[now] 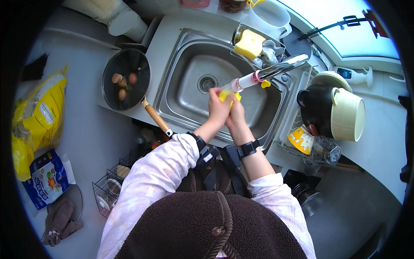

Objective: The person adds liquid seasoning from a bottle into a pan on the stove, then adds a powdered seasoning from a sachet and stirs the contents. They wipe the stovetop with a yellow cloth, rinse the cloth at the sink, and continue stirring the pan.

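Over the steel sink [194, 64], my left hand [219, 105] and my right hand [236, 111] are pressed together around a yellow cloth or sponge [235, 96], most of it hidden by the fingers. Just above them is the spray nozzle [242, 83] of the chrome faucet [284, 66], which has a yellow lever. Water seems to run from the nozzle onto the hands. The drain [207, 84] lies beyond my left hand. A yellow sponge [249, 44] and a grey scouring cloth [271, 52] sit in a rack at the sink's far edge.
At left, a lidded pan [126, 79] holding several eggs has its wooden handle [157, 118] angled towards my left forearm. On the right, a drying rack holds a black pot [317, 106], a cream pot [349, 113], a yellow-and-white bowl [300, 140] and a glass jar [326, 150].
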Demonstrator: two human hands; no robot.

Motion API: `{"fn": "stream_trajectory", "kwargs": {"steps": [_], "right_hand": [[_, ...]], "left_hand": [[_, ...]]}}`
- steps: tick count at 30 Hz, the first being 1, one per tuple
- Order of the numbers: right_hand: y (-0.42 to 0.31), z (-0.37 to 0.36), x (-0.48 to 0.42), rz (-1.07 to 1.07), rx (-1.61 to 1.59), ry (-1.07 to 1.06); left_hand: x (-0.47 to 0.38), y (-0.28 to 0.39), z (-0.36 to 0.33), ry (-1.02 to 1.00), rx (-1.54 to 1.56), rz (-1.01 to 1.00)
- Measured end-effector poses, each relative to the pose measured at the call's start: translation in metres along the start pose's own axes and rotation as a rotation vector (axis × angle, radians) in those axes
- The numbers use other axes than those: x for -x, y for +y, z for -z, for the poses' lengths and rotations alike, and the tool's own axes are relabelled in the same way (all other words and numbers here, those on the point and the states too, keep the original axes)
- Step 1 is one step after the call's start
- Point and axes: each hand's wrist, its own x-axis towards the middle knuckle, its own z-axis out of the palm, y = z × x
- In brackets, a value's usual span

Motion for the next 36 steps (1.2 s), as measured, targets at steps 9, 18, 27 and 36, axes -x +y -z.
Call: {"fn": "stream_trajectory", "kwargs": {"steps": [9,18,27,36], "right_hand": [[-0.020,0.010,-0.002,-0.068,0.173,0.133],[0.025,-0.006,0.020,0.089,0.017,-0.132],[0.009,0.005,0.009,0.069,0.055,-0.014],[-0.029,0.004,-0.012,0.066,0.097,0.040]], "left_hand": [[0.030,-0.022,-0.012,-0.155,-0.231,-0.285],[-0.040,-0.022,0.015,-0.152,0.058,0.210],[-0.022,-0.012,0.004,-0.397,0.026,0.245],[0.041,-0.007,-0.010,-0.196,-0.070,-0.217]]}}
